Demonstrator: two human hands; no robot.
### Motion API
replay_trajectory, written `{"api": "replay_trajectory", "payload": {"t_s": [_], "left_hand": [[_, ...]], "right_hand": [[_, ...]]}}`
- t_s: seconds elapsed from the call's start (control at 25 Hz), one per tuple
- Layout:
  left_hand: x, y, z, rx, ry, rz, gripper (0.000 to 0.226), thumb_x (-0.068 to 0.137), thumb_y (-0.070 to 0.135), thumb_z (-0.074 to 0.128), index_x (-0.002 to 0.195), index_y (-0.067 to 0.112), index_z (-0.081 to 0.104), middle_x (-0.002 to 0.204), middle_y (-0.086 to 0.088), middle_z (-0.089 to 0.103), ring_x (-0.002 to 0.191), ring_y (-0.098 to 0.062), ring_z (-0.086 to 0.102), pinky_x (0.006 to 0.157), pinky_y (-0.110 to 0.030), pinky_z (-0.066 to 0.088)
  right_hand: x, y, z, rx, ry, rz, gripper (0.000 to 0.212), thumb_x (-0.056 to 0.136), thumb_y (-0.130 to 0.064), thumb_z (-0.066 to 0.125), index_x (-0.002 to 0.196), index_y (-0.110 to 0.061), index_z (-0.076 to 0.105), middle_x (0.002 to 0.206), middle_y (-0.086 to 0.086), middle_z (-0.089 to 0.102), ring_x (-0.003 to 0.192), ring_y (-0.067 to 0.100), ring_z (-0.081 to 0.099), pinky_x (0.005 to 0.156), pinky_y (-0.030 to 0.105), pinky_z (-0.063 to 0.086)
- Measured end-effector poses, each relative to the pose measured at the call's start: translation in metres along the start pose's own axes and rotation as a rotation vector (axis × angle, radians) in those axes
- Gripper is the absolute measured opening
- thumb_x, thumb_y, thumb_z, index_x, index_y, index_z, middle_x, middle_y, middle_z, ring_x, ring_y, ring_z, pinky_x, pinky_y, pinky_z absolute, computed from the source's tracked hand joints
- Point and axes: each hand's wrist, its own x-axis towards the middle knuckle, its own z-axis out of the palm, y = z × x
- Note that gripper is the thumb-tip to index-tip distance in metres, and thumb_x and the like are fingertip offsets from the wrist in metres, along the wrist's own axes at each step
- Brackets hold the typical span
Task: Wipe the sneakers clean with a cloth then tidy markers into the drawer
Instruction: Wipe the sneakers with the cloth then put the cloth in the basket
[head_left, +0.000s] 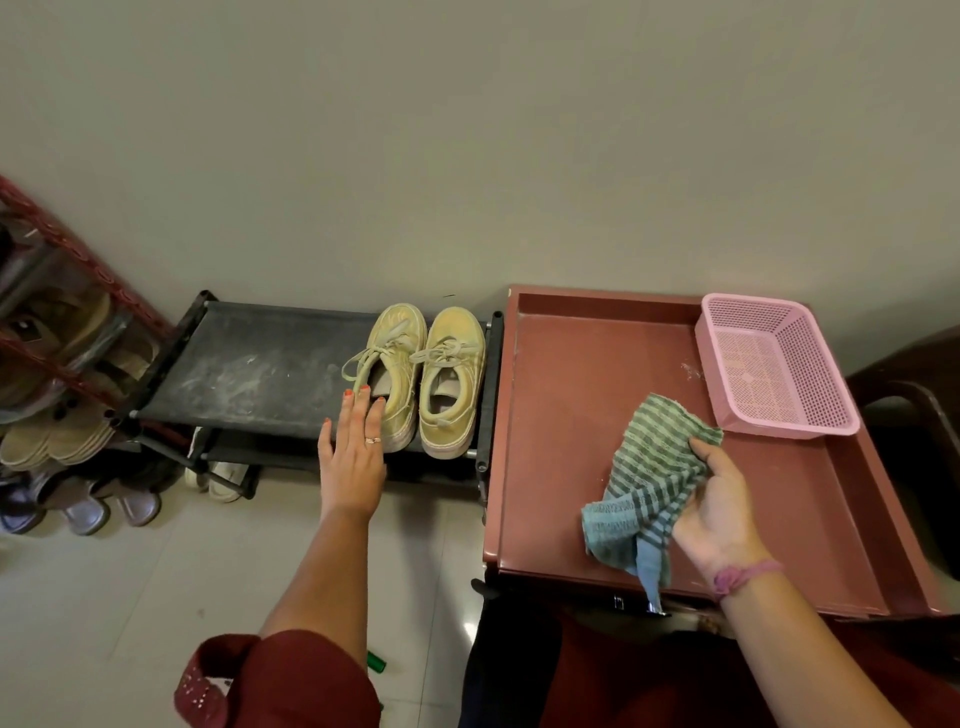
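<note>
Two yellow sneakers stand side by side on the right end of a black shoe rack (249, 369): the left sneaker (392, 358) and the right sneaker (453, 379). My left hand (353, 457) is flat with fingers apart, its fingertips at the heel opening of the left sneaker. My right hand (719, 512) grips a green-and-white striped cloth (644, 483) above the brown table top (571, 395). A green marker (376, 663) lies on the floor near my left sleeve. No drawer is visible.
A pink mesh basket (774, 364) sits at the table's far right corner. A red rack (57, 332) at left holds sandals, with more slippers (88, 504) on the tiled floor. White shoes (221, 475) sit under the black rack. The wall is right behind.
</note>
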Motion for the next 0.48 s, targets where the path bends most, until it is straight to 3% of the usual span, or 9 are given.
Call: {"api": "replay_trajectory", "payload": {"t_s": [0.16,0.28,0.48], "left_hand": [[0.008,0.0,0.003,-0.017,0.032,-0.042,0.081,0.06,0.003,0.085,0.127,0.013,0.041,0.144,-0.009,0.044,0.141,-0.026,0.033,0.105,-0.051,0.037],[0.01,-0.001,0.001,-0.082,0.046,-0.064,0.079,0.055,0.001,0.084,0.124,0.009,0.046,0.135,-0.011,0.052,0.137,-0.028,0.041,0.104,-0.052,0.037],[0.015,-0.011,-0.026,-0.212,0.042,-0.072,0.086,0.061,0.015,0.085,0.135,0.005,0.043,0.141,-0.012,0.047,0.144,-0.025,0.029,0.116,-0.048,0.017]], "right_hand": [[0.001,0.002,-0.003,-0.012,-0.015,0.006,0.053,0.078,-0.027,0.057,0.128,-0.007,0.056,0.121,0.013,0.064,0.109,0.029,0.062,0.093,0.048,0.048],[-0.001,0.001,-0.003,-0.02,-0.017,0.0,0.063,0.069,-0.028,0.06,0.128,-0.007,0.056,0.121,0.013,0.064,0.107,0.028,0.064,0.09,0.047,0.05],[-0.003,-0.006,-0.001,0.005,-0.018,-0.013,0.055,0.078,-0.025,0.058,0.13,-0.007,0.054,0.12,0.013,0.065,0.106,0.028,0.064,0.089,0.048,0.049]]}}
